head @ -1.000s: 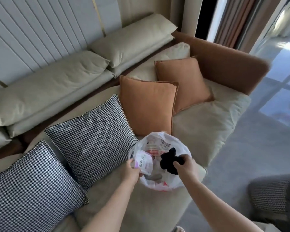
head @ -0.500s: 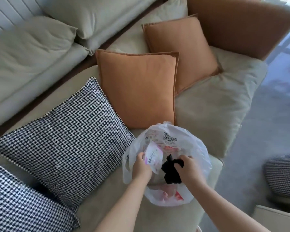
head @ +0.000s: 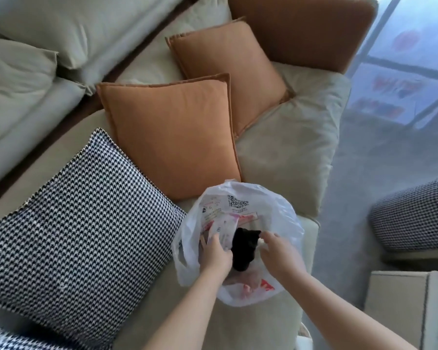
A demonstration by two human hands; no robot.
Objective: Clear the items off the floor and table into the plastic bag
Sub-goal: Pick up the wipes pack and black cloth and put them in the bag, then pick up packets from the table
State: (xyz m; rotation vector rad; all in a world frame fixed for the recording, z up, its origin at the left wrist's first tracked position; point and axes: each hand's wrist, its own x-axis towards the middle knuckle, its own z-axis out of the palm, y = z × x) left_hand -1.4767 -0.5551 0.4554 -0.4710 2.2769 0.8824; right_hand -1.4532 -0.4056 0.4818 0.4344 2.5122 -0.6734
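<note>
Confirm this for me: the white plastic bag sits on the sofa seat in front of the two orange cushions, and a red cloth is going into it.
Not quite. The head view shows the cloth is black, not red. The rest holds: the white plastic bag sits on the sofa seat in front of the two orange cushions, and the cloth is going into it.

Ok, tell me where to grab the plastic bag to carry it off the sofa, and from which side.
Take the plastic bag by its loose white rim at the far side, reaching down from above. It sits mouth-up on the sofa seat, so gathering the rim keeps the black cloth and wrappers inside. The body is thin and slack.
</note>
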